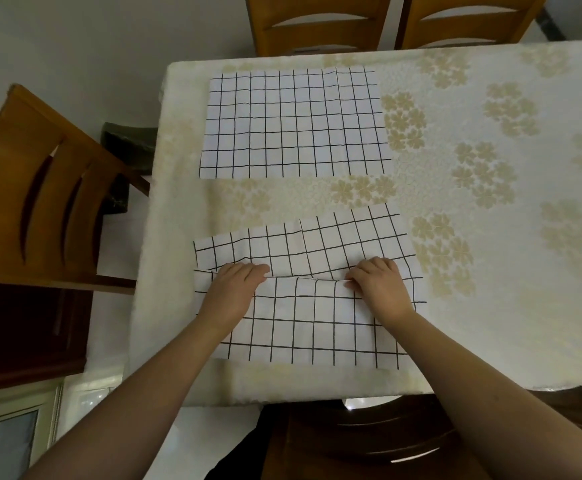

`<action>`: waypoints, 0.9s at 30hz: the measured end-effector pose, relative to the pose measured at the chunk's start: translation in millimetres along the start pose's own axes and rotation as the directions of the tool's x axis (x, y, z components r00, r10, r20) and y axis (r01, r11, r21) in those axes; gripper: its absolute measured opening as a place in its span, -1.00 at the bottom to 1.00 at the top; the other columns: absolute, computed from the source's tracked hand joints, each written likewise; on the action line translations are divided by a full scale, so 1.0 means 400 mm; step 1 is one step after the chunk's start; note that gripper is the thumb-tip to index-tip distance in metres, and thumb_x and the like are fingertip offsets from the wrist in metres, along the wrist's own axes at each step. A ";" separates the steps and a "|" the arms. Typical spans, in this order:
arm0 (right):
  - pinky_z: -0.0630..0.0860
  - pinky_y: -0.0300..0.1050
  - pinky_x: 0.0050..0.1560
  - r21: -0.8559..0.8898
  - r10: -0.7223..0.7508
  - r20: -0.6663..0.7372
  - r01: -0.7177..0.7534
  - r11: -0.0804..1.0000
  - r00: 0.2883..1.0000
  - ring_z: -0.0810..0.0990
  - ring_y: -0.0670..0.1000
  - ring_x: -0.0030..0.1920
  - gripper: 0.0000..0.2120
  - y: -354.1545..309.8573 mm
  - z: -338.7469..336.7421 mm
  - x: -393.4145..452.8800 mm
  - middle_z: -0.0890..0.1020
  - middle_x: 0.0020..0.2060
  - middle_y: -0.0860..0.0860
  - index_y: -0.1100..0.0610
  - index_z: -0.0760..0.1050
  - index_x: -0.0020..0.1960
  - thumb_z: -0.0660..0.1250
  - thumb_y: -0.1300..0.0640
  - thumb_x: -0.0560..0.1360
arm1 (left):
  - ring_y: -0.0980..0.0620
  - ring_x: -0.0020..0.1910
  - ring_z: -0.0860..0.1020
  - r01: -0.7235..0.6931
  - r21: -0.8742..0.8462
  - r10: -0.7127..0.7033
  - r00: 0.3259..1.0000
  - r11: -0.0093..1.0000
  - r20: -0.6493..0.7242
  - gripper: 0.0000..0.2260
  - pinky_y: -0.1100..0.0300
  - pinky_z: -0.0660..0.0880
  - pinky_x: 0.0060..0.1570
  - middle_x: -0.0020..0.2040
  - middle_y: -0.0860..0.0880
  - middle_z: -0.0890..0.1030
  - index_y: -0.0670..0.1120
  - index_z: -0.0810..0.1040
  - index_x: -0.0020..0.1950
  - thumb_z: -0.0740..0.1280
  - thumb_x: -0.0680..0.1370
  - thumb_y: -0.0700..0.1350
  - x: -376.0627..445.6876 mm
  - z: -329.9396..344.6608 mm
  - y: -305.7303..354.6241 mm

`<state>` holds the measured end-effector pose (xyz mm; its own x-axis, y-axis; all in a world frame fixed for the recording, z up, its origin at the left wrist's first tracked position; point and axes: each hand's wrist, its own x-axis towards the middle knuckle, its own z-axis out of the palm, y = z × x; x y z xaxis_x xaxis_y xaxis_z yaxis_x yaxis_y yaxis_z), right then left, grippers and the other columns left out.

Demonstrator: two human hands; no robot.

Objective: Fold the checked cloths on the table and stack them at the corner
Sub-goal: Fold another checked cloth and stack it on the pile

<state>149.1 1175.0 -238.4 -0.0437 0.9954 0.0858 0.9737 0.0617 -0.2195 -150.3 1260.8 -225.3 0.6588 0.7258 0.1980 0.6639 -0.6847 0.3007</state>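
Table point(490, 306): we note slick floral cover; near cloth may slide during fold.
Far cloth point(293, 123): flat, unfolded, toward far left corner.
Near cloth point(317, 327): at near edge, front flap raised over rear half; rear edge skewed, so we expect crooked fold.
Left hand point(236, 285), right hand point(378, 284): both pinch flap edge; uneven pull risks wrinkles.

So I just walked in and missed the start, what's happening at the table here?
A person is folding checked cloths on a table covered with a floral tablecloth. Both hands are on the near cloth: the left hand and right hand pinch the edge of its upper layer, which lies partway across the cloth, so the fold is in progress. The far cloth lies flat and untouched toward the table's far left corner. Nothing is stacked yet. Wooden chairs stand around the table.
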 end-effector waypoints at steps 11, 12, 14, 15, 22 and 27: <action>0.40 -0.12 -0.17 0.041 -0.115 -0.018 0.115 0.992 0.993 0.54 0.08 -0.37 -0.87 0.016 -0.054 -0.013 0.58 -0.39 -0.02 0.14 0.51 -0.15 0.47 0.20 0.45 | -0.01 -0.28 0.54 -0.033 0.063 0.026 0.994 0.997 0.108 -0.90 0.21 0.23 -0.16 -0.23 0.02 0.60 -0.07 0.60 -0.14 0.33 0.50 -0.08 -0.021 -0.036 -0.056; 0.44 -0.10 -0.14 0.019 -0.127 0.001 0.127 0.992 0.992 0.57 0.08 -0.33 -0.88 0.020 -0.055 -0.018 0.61 -0.34 -0.03 0.13 0.55 -0.11 0.48 0.22 0.42 | 0.00 -0.28 0.53 -0.015 0.067 0.008 0.995 0.998 0.097 -0.84 0.23 0.19 -0.16 -0.24 0.03 0.59 -0.06 0.59 -0.15 0.26 0.52 -0.05 -0.029 -0.040 -0.058; 0.49 -0.05 -0.11 -0.042 -0.133 0.048 0.135 0.990 0.990 0.60 0.09 -0.26 -0.84 0.030 -0.056 -0.026 0.65 -0.29 -0.01 0.11 0.62 -0.08 0.52 0.21 0.37 | 0.00 -0.28 0.54 0.016 0.084 -0.022 0.997 0.996 0.073 -0.87 0.23 0.20 -0.16 -0.24 0.04 0.60 -0.06 0.59 -0.17 0.29 0.52 -0.08 -0.042 -0.053 -0.058; 0.50 -0.03 -0.11 -0.072 -0.131 0.067 0.136 0.988 0.989 0.60 0.11 -0.25 -0.85 0.034 -0.058 -0.029 0.64 -0.29 0.00 0.10 0.64 -0.11 0.54 0.20 0.35 | -0.01 -0.28 0.55 0.029 0.093 -0.035 0.997 0.995 0.068 -0.93 0.22 0.21 -0.16 -0.24 0.03 0.60 -0.06 0.60 -0.16 0.36 0.51 -0.11 -0.048 -0.061 -0.054; 0.53 0.00 -0.11 -0.071 -0.047 0.050 0.050 0.996 0.998 0.61 0.12 -0.30 -0.83 0.045 -0.097 -0.052 0.63 -0.36 0.02 0.13 0.57 -0.21 0.57 0.18 0.33 | -0.06 -0.28 0.55 0.090 0.119 -0.089 0.996 0.989 -0.011 -0.75 0.14 0.31 -0.11 -0.23 0.00 0.62 -0.09 0.60 -0.13 0.19 0.55 0.00 -0.083 -0.105 -0.065; 0.47 -0.05 -0.16 -0.031 0.000 0.000 0.000 1.000 1.000 0.58 0.11 -0.38 -0.82 0.046 -0.140 -0.074 0.60 -0.41 -0.01 0.13 0.56 -0.19 0.56 0.13 0.35 | -0.07 -0.26 0.58 0.098 0.129 -0.092 0.994 0.987 -0.054 -0.85 0.07 0.43 -0.13 -0.24 -0.02 0.64 -0.10 0.62 -0.14 0.31 0.51 -0.06 -0.087 -0.153 -0.060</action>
<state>181.0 1142.7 -190.7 -0.0433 0.9954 0.0860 0.9801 0.0590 -0.1893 -210.8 1256.0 -182.5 0.5753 0.7880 0.2193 0.7652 -0.6132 0.1961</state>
